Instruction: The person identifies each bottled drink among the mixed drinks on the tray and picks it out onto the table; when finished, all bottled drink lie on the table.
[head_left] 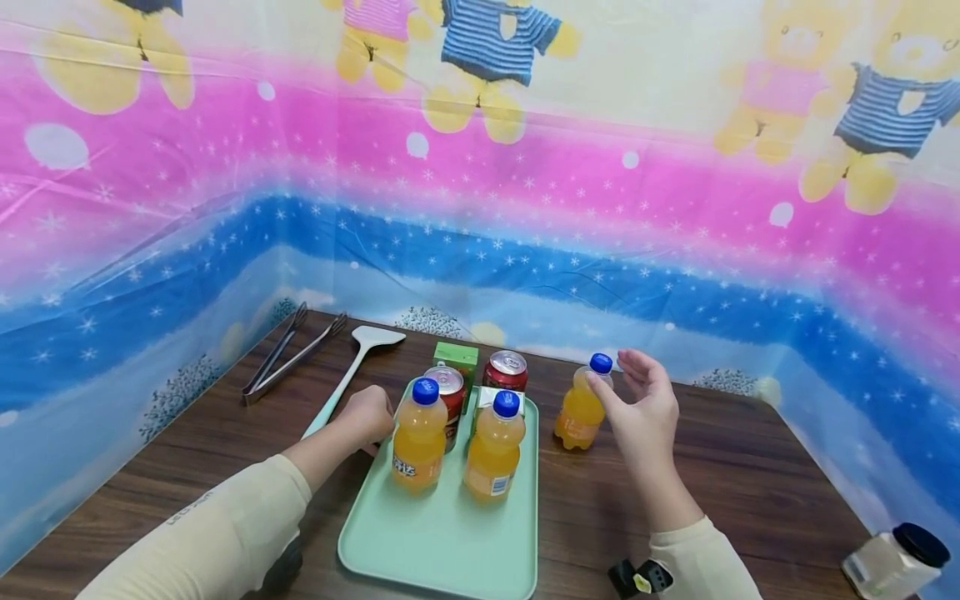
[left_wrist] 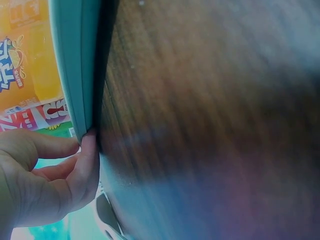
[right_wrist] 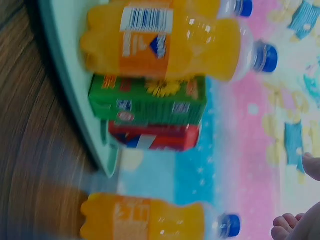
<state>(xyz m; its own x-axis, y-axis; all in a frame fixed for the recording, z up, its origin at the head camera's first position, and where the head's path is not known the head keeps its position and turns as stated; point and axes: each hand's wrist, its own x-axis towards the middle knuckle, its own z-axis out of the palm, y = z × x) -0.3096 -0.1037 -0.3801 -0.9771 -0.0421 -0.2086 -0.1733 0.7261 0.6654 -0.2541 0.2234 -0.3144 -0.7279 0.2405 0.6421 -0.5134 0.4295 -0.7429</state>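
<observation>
The left hand (head_left: 367,415) pinches the left rim of the tray (head_left: 442,546), its long axis running near to far. The right hand (head_left: 647,412), grip spread, is near an upright orange-drink bottle (head_left: 577,414), cap up, right of the tray.

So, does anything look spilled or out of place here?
Nothing looks spilled. The only oddity may be one orange drink bottle standing on the table beside the tray, while two similar bottles stand on it.
</observation>
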